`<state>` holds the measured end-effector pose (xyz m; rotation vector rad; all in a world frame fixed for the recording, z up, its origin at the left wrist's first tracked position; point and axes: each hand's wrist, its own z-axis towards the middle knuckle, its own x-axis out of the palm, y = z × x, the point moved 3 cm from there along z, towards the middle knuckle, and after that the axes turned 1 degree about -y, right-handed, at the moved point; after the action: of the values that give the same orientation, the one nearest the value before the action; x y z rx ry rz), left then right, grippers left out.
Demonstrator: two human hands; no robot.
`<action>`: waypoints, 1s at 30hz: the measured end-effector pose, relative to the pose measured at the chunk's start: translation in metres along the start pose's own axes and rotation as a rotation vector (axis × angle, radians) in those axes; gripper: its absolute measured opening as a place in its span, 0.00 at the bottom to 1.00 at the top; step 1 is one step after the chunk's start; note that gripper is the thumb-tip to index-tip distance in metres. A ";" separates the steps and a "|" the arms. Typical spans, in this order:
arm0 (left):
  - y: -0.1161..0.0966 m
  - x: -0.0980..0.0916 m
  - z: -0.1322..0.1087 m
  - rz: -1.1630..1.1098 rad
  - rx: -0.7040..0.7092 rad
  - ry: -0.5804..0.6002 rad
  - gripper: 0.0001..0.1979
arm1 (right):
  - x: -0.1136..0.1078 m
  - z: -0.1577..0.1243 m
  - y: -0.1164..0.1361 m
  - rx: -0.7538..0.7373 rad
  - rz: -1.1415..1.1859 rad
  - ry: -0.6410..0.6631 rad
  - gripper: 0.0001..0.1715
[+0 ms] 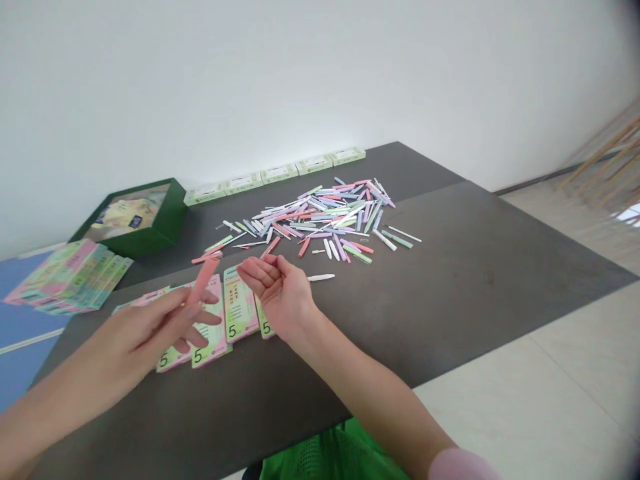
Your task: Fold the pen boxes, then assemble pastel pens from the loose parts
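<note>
Plainly, the left hand [145, 327] pinches the lower end of a pink stick [203, 280] between thumb and fingertips, the other fingers spread loosely below it. The stick's long axis rises from the hand and leans away toward the far edge of the table [475, 267], tipped a little to the right. Just to the right of its free end, near but apart, the right hand [277, 290] rests palm up with its fingers curled loosely inward and nothing showing in it, so this is the hand nearer the stick's tip. Under both hands, close to the near edge, lies a row of pastel cards [240, 310] printed with a 5. A lone white stick [321, 277] lies on the table just beyond the right hand. Farther on, toward the far edge, the pile of sticks [325, 213] spreads in many colours. A green box [167, 217] sits at the far left corner, a fanned stack of cards [70, 277] at the left edge, and a row of small boxes [280, 173] lines the far edge by the wall
</note>
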<state>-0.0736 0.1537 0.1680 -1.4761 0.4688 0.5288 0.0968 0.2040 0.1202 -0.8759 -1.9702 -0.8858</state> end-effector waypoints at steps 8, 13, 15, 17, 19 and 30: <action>0.035 0.044 -0.057 -0.553 -0.314 -0.164 0.19 | -0.030 0.007 0.042 -0.169 -0.671 0.170 0.14; 0.043 0.069 -0.081 -0.691 -0.255 -0.368 0.25 | -0.063 -0.015 0.070 -0.667 -1.786 0.344 0.05; 0.049 0.080 -0.092 -0.715 -0.239 -0.426 0.27 | -0.086 -0.021 0.069 -0.718 -2.105 0.402 0.09; 0.054 0.095 -0.101 -0.720 -0.253 -0.430 0.24 | -0.110 -0.020 0.064 -0.669 -2.200 0.427 0.12; 0.056 0.111 -0.109 -0.672 -0.305 -0.411 0.20 | -0.127 -0.017 0.057 -0.668 -2.272 0.462 0.15; 0.066 0.129 -0.110 -0.286 -0.227 -0.317 0.22 | -0.146 -0.018 0.072 -0.914 -2.202 0.276 0.23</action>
<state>-0.0066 0.0511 0.0334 -1.6058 -0.0548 0.5871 0.2281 0.1885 0.0228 1.5725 -1.4792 -2.7980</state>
